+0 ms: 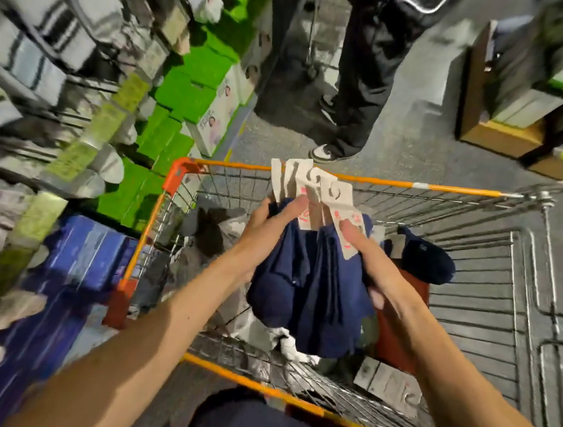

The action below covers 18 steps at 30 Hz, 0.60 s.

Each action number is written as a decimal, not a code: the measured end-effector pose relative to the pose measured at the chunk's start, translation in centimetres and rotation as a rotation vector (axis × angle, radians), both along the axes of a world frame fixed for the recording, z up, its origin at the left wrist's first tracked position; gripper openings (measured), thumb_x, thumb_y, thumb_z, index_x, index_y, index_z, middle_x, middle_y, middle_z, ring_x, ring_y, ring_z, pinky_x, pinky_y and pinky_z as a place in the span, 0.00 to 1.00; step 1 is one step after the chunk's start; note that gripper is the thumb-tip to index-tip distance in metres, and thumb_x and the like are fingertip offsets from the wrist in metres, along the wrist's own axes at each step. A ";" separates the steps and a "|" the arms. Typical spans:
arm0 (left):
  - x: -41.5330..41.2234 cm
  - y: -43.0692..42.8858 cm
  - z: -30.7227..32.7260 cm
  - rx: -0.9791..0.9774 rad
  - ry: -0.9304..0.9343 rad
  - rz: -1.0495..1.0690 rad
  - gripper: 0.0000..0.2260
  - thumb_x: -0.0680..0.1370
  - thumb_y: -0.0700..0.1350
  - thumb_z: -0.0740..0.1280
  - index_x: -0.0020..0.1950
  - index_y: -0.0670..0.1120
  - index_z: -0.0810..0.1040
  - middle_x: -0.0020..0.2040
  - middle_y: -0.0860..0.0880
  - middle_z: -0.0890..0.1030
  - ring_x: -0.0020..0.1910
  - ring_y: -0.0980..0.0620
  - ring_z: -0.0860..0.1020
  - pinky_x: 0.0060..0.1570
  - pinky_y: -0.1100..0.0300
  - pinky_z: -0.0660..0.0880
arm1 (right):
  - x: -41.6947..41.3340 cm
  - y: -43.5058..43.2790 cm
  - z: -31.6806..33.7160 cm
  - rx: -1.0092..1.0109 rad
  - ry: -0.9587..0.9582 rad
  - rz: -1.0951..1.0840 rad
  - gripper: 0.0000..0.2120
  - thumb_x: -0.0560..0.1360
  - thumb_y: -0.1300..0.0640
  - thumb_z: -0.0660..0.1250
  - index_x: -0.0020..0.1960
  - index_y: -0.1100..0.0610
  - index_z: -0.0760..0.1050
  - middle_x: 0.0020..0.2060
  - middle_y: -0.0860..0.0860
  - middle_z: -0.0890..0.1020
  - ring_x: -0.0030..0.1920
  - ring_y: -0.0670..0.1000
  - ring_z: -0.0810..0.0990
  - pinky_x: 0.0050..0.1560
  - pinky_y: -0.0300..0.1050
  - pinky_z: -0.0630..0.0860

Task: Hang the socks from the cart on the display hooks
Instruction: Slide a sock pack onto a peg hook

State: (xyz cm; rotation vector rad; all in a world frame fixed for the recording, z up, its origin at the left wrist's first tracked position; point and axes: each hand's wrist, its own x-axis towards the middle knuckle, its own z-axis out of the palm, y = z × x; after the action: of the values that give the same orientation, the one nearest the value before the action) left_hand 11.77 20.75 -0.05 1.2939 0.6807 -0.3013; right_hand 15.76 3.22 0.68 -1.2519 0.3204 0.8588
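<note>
cart: centre | socks: over cart, between left hand and right hand | loose sock: in cart, right of socks | shelves: left of cart | person: behind cart | boxes: far right, behind cart

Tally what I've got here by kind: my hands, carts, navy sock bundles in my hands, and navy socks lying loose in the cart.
Hands: 2, left hand and right hand
Cart: 1
Navy sock bundle, held: 1
Loose navy socks: 1
Total: 5
</note>
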 end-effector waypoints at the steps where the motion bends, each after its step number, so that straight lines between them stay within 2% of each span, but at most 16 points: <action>1: -0.7 0.0 0.8 0.004 -0.017 0.019 0.34 0.66 0.74 0.69 0.65 0.57 0.73 0.66 0.56 0.77 0.66 0.51 0.75 0.71 0.47 0.68 | -0.4 0.4 0.8 0.033 0.000 0.010 0.16 0.71 0.50 0.71 0.57 0.54 0.80 0.49 0.56 0.86 0.45 0.52 0.86 0.45 0.44 0.80; 3: -1.7 -0.2 2.0 -0.028 -0.095 0.043 0.40 0.64 0.78 0.66 0.69 0.58 0.73 0.69 0.54 0.76 0.68 0.51 0.75 0.72 0.46 0.66 | -1.1 0.8 2.5 0.096 0.044 0.040 0.08 0.71 0.51 0.69 0.46 0.52 0.84 0.43 0.55 0.86 0.40 0.52 0.86 0.42 0.44 0.81; 5: -2.8 -0.5 3.0 -0.009 -0.139 0.101 0.38 0.68 0.75 0.64 0.72 0.54 0.74 0.69 0.51 0.77 0.68 0.50 0.75 0.73 0.45 0.65 | -1.8 0.6 3.7 0.174 0.102 0.081 0.08 0.71 0.52 0.68 0.43 0.52 0.86 0.40 0.54 0.87 0.37 0.52 0.86 0.36 0.42 0.82; 8: -4.3 -1.3 4.2 0.152 -0.170 0.169 0.52 0.59 0.82 0.63 0.77 0.54 0.66 0.75 0.53 0.70 0.73 0.52 0.69 0.75 0.45 0.61 | -2.9 0.1 5.3 0.255 0.103 0.072 0.13 0.75 0.54 0.65 0.37 0.49 0.87 0.37 0.51 0.87 0.36 0.49 0.86 0.36 0.41 0.81; 9: -4.8 -1.7 4.8 0.199 -0.168 0.181 0.54 0.57 0.83 0.61 0.78 0.55 0.65 0.76 0.54 0.69 0.74 0.52 0.68 0.75 0.45 0.62 | -3.5 -0.1 5.6 0.284 0.117 0.057 0.10 0.73 0.54 0.67 0.42 0.50 0.87 0.39 0.52 0.87 0.38 0.50 0.87 0.36 0.42 0.82; 10: -5.3 -1.9 5.2 0.241 -0.172 0.193 0.55 0.57 0.84 0.60 0.77 0.55 0.64 0.75 0.53 0.70 0.73 0.51 0.69 0.74 0.45 0.63 | -4.0 -0.4 5.7 0.298 0.128 0.044 0.12 0.71 0.53 0.69 0.51 0.52 0.85 0.42 0.53 0.87 0.41 0.51 0.87 0.39 0.43 0.83; 11: -6.0 -2.2 5.8 0.294 -0.168 0.214 0.55 0.58 0.84 0.59 0.77 0.53 0.65 0.74 0.52 0.71 0.72 0.50 0.70 0.73 0.45 0.65 | -4.4 -0.7 5.6 0.302 0.128 0.042 0.21 0.68 0.53 0.73 0.61 0.53 0.81 0.48 0.54 0.87 0.46 0.53 0.87 0.44 0.45 0.83; 13: -7.5 -2.7 7.7 0.419 -0.183 0.281 0.51 0.61 0.81 0.61 0.75 0.49 0.68 0.71 0.50 0.75 0.69 0.49 0.73 0.70 0.47 0.68 | -5.4 -0.8 5.7 0.303 0.116 0.073 0.44 0.59 0.47 0.84 0.72 0.50 0.71 0.61 0.56 0.82 0.59 0.57 0.83 0.61 0.53 0.79; 14: -8.3 -2.9 8.7 0.482 -0.199 0.328 0.47 0.65 0.77 0.63 0.73 0.47 0.70 0.68 0.49 0.77 0.67 0.49 0.75 0.68 0.52 0.70 | -5.9 -0.7 5.9 0.320 0.117 0.085 0.52 0.54 0.45 0.86 0.74 0.48 0.69 0.64 0.56 0.80 0.63 0.59 0.80 0.67 0.57 0.74; 15: -9.3 -3.1 9.8 0.532 -0.218 0.392 0.38 0.69 0.71 0.68 0.69 0.46 0.73 0.65 0.50 0.79 0.64 0.50 0.76 0.62 0.60 0.72 | -6.5 -0.6 6.3 0.361 0.116 0.104 0.53 0.53 0.45 0.87 0.75 0.46 0.68 0.66 0.57 0.79 0.65 0.60 0.79 0.70 0.60 0.70; 16: -10.3 -3.0 10.2 0.580 -0.215 0.452 0.28 0.73 0.63 0.71 0.65 0.46 0.76 0.60 0.51 0.81 0.60 0.52 0.78 0.53 0.69 0.72 | -7.1 -0.4 6.6 0.413 0.132 0.132 0.50 0.56 0.47 0.86 0.74 0.46 0.68 0.65 0.57 0.80 0.65 0.60 0.79 0.71 0.61 0.70; 17: -11.8 -2.9 10.9 0.639 -0.190 0.515 0.22 0.74 0.56 0.73 0.63 0.46 0.77 0.56 0.52 0.81 0.56 0.53 0.78 0.45 0.72 0.71 | -8.1 0.0 7.0 0.418 0.146 0.188 0.45 0.60 0.49 0.84 0.73 0.47 0.70 0.64 0.58 0.81 0.64 0.60 0.80 0.69 0.61 0.71; 18: -13.3 -2.9 11.5 0.694 -0.167 0.551 0.21 0.74 0.55 0.74 0.62 0.47 0.77 0.53 0.53 0.81 0.54 0.53 0.78 0.44 0.70 0.71 | -9.1 0.4 7.4 0.397 0.165 0.235 0.39 0.63 0.49 0.80 0.72 0.48 0.72 0.61 0.58 0.82 0.61 0.60 0.81 0.66 0.59 0.74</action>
State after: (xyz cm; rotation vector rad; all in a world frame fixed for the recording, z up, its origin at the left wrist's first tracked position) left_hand -1.50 17.84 11.42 1.6860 1.0101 0.5344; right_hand 6.70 3.62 8.11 -0.8595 0.1239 1.1683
